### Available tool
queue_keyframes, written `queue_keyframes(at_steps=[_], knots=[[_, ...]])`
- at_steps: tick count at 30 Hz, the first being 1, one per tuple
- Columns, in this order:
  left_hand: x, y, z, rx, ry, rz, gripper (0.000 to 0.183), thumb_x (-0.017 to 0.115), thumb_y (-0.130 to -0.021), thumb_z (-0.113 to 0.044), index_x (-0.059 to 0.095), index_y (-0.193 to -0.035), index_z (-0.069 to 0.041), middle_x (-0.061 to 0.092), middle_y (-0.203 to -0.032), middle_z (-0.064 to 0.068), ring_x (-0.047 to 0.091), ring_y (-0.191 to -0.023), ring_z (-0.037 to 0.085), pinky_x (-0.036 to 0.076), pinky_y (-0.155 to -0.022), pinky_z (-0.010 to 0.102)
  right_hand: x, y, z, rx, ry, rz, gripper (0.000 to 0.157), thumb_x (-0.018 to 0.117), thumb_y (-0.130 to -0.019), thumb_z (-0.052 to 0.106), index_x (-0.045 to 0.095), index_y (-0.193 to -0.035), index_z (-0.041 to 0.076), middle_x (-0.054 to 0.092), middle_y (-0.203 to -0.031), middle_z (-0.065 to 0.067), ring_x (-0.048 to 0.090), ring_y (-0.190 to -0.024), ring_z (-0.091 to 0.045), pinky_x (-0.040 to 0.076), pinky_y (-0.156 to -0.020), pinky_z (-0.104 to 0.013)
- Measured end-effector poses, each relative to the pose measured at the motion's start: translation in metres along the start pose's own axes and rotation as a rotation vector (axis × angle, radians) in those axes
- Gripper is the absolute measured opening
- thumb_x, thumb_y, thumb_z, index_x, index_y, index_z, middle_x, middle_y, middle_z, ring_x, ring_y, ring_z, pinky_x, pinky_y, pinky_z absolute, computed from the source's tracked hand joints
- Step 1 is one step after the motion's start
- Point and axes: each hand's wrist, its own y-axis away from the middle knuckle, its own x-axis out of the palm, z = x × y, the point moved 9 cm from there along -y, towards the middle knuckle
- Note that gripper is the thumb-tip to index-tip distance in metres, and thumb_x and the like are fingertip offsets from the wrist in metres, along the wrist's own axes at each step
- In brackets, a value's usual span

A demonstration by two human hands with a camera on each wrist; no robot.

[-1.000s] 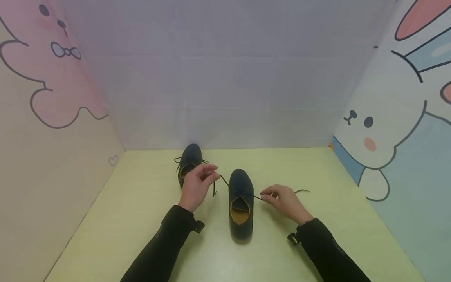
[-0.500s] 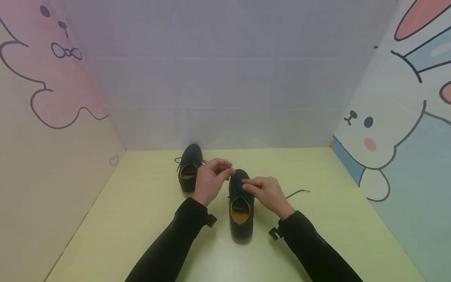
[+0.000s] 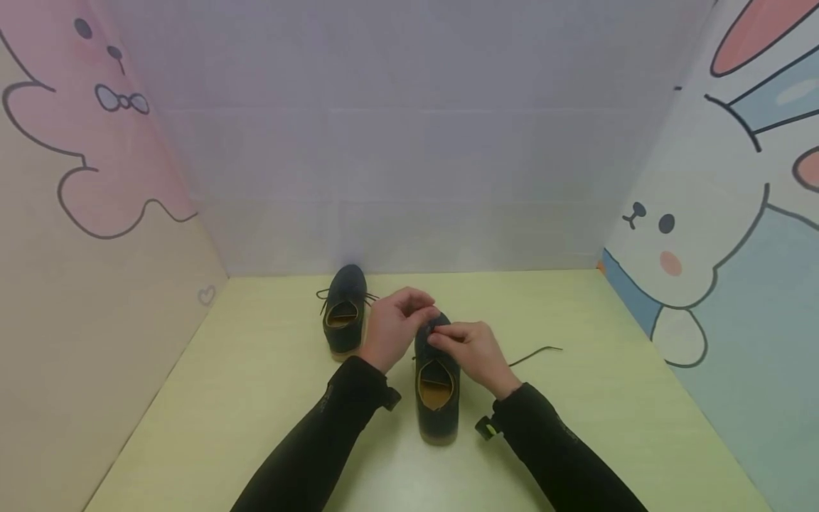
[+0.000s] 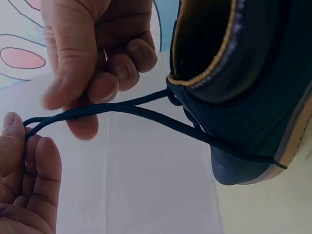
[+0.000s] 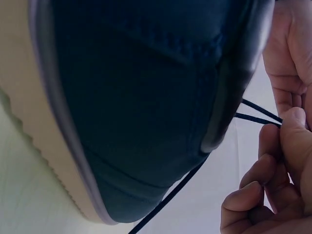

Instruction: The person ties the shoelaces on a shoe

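Observation:
A dark blue lace-up shoe (image 3: 438, 425) with a tan lining stands in the middle of the table, toe pointing away. My left hand (image 3: 392, 328) is over the left side of its toe, and my right hand (image 3: 475, 350) is close beside it, over the laces. In the left wrist view the shoelace (image 4: 161, 118) runs doubled from the shoe to the fingertips of my left hand (image 4: 36, 180), which pinch its far end. Thumb and forefinger of my right hand (image 4: 92, 53) pinch the two strands nearer the shoe. The eyelets are mostly hidden by the hands.
A matching shoe (image 3: 344, 336), its lace spreading out on both sides, stands behind and to the left. On the table (image 3: 576, 427), the other lace end (image 3: 537, 353) trails right of my right hand. The back wall (image 3: 416, 178) and patterned side walls enclose the table.
Both hands have come together over the front of the shoe, the left moving right and the right moving left. The left lace, earlier stretched out sideways, is now doubled between the hands.

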Motion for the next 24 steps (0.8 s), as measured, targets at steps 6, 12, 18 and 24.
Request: queue_keyframes(at_steps=[6, 12, 18, 24], knots=[[-0.005, 0.002, 0.007, -0.050, 0.061, -0.011, 0.017, 0.080, -0.097, -0.021, 0.079, -0.111, -0.013, 0.082, -0.100, 0.006, 0.077, -0.090, 0.022, 0.059, -0.077, 0.027, 0.000, 0.001, -0.008, 0.028, -0.004, -0.005, 0.024, 0.078, -0.100, 0.023, 0.083, -0.115, 0.005, 0.083, -0.112, -0.010, 0.078, -0.106, -0.024, 0.061, -0.086, -0.026], [-0.003, 0.016, 0.040, -0.159, -0.020, 0.042, 0.020, 0.080, -0.097, -0.029, 0.084, -0.114, -0.018, 0.082, -0.110, 0.000, 0.073, -0.103, 0.020, 0.057, -0.086, 0.034, -0.004, 0.003, -0.028, 0.182, -0.116, -0.027, 0.032, 0.076, -0.101, 0.036, 0.083, -0.119, 0.010, 0.082, -0.118, -0.009, 0.076, -0.111, -0.020, 0.063, -0.092, -0.039], [0.020, 0.029, 0.058, -0.153, -0.074, 0.090, 0.019, 0.088, -0.090, -0.027, 0.088, -0.106, -0.017, 0.083, -0.103, 0.003, 0.068, -0.092, 0.016, 0.048, -0.076, 0.029, -0.002, 0.002, -0.031, 0.230, -0.201, -0.052, 0.035, 0.077, -0.099, 0.042, 0.083, -0.119, 0.013, 0.081, -0.120, -0.008, 0.073, -0.116, -0.020, 0.061, -0.099, -0.041], [0.030, 0.033, 0.058, -0.136, -0.051, 0.065, 0.017, 0.087, -0.091, -0.024, 0.088, -0.103, -0.013, 0.084, -0.096, 0.005, 0.071, -0.089, 0.016, 0.051, -0.072, 0.023, 0.002, 0.004, -0.030, 0.247, -0.242, -0.074, 0.033, 0.077, -0.099, 0.039, 0.083, -0.119, 0.013, 0.081, -0.121, -0.008, 0.071, -0.123, -0.024, 0.058, -0.105, -0.045]])
